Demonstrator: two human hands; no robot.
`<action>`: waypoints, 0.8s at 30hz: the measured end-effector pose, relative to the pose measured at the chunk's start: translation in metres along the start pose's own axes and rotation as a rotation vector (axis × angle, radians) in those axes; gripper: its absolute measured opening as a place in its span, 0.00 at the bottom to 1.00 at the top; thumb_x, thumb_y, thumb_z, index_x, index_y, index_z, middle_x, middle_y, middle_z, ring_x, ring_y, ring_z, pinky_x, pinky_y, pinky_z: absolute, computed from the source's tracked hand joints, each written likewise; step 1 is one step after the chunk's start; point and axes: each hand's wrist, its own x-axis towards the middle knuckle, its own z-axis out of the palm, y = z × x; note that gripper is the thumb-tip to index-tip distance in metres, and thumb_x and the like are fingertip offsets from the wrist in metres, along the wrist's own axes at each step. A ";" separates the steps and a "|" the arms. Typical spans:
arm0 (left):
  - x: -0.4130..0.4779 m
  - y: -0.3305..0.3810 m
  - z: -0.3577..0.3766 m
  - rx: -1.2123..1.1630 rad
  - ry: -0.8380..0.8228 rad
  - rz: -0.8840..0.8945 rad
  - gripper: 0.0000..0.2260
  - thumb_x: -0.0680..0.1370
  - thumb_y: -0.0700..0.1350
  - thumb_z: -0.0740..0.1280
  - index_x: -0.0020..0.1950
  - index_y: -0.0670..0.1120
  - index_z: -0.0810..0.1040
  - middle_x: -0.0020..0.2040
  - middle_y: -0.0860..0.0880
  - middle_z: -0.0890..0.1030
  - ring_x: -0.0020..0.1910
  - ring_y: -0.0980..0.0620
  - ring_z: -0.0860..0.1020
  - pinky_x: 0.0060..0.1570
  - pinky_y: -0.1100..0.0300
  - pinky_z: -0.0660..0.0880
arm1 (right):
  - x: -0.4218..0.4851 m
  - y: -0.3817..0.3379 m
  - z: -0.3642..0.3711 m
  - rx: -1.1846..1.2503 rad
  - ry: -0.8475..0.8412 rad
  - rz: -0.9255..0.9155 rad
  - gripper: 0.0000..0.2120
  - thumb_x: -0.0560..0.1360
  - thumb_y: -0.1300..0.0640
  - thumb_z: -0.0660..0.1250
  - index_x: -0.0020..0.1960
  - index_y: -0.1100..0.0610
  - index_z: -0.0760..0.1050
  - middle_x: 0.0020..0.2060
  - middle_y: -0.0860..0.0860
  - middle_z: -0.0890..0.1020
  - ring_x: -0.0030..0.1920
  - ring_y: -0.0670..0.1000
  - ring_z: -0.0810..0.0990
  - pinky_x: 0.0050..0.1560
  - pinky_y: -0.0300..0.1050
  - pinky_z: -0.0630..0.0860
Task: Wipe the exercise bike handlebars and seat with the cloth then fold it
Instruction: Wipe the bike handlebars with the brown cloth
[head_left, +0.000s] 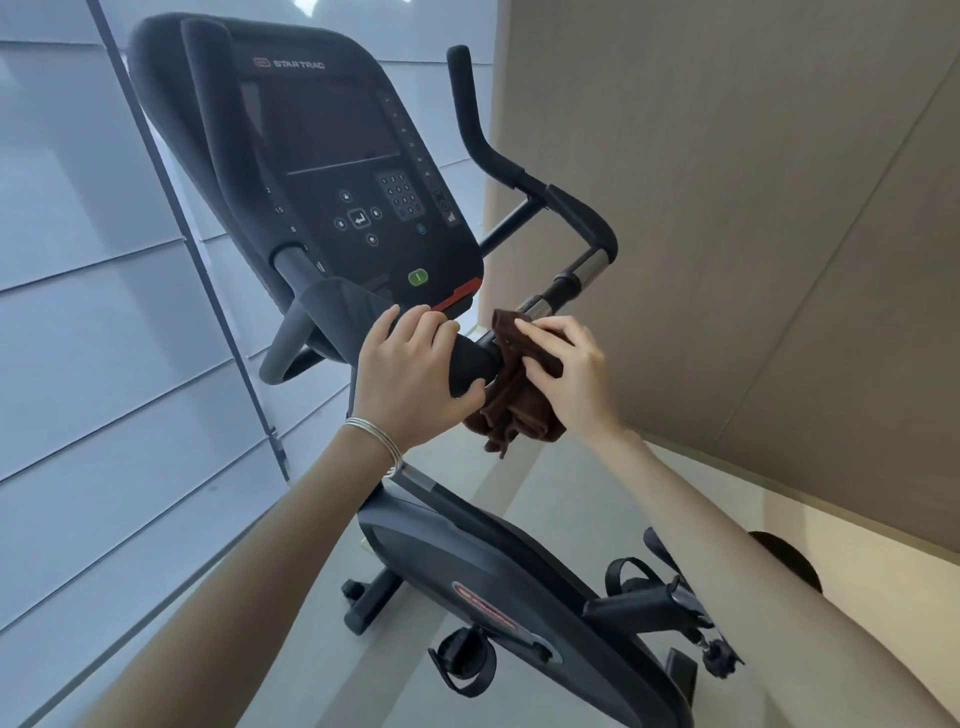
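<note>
Holding the brown cloth (514, 410) against the handlebars (571, 208) with my right hand (566, 369), I have my fingers laid over it and bent down round the bar, so this hand is grasping the cloth on the tube. My left hand (410, 374) is clenched round the thick black padded part of the same bar, just beside the cloth on its left side, and it carries thin silver bracelets (376, 441) at the wrist. From my right hand the bar runs away up and to the right, through the shiny chrome sections (587, 267), then it bends and rises to the far black horn. So the long axis of the next stroke, I think, lies along this line, and my right hand is the nearer one to that length, while the left only steadies the bike. The cloth is dark brown and soft, bunched in folds, with loose ends hanging below the bar. The console (337, 156) stands above my left hand. The seat is not in the view, so I judge it is not yet wiped, and the folding comes after.
</note>
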 end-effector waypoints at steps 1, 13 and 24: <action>0.000 0.000 0.000 -0.002 -0.001 -0.003 0.25 0.70 0.61 0.59 0.54 0.44 0.79 0.54 0.46 0.82 0.59 0.45 0.77 0.65 0.48 0.68 | 0.000 0.001 0.000 0.001 -0.007 -0.014 0.17 0.74 0.64 0.67 0.62 0.59 0.76 0.55 0.57 0.78 0.56 0.54 0.74 0.58 0.45 0.75; 0.004 0.007 -0.001 0.037 0.000 -0.075 0.23 0.69 0.61 0.61 0.52 0.46 0.79 0.52 0.49 0.82 0.56 0.47 0.78 0.64 0.50 0.70 | 0.064 0.054 -0.003 -0.075 -0.050 -0.016 0.15 0.78 0.64 0.60 0.64 0.57 0.76 0.60 0.54 0.78 0.62 0.56 0.71 0.65 0.51 0.71; 0.007 0.016 -0.005 0.109 -0.030 -0.098 0.23 0.70 0.62 0.60 0.52 0.46 0.79 0.51 0.48 0.82 0.54 0.46 0.78 0.63 0.52 0.70 | 0.043 0.046 -0.010 0.146 -0.161 -0.184 0.15 0.74 0.61 0.68 0.61 0.58 0.75 0.59 0.55 0.79 0.60 0.53 0.75 0.65 0.45 0.70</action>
